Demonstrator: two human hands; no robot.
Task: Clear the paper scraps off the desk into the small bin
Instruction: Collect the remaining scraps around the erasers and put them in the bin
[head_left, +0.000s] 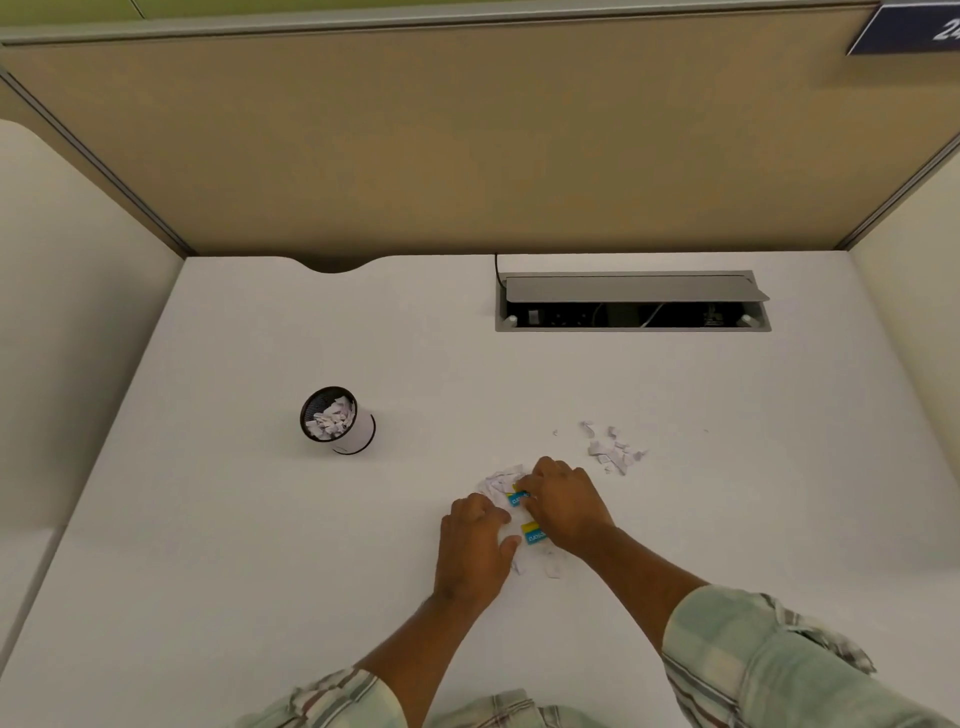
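A small black mesh bin (336, 420) stands on the white desk (234, 519) at the left and holds several white paper scraps. My left hand (475, 540) and my right hand (563, 506) lie close together on a pile of scraps (500, 480) at the desk's centre. Between them show blue-and-yellow printed pieces (531, 533). My fingers are curled onto the scraps; I cannot tell whether any piece is lifted. A second loose cluster of white scraps (613, 449) lies to the right of my hands, and a few bits (553, 569) sit just below them.
An open cable box with a grey flap (631, 301) is set into the desk at the back right. Tan partition panels (467, 145) wall the desk at the back and sides. A curved cutout (332, 265) notches the rear edge.
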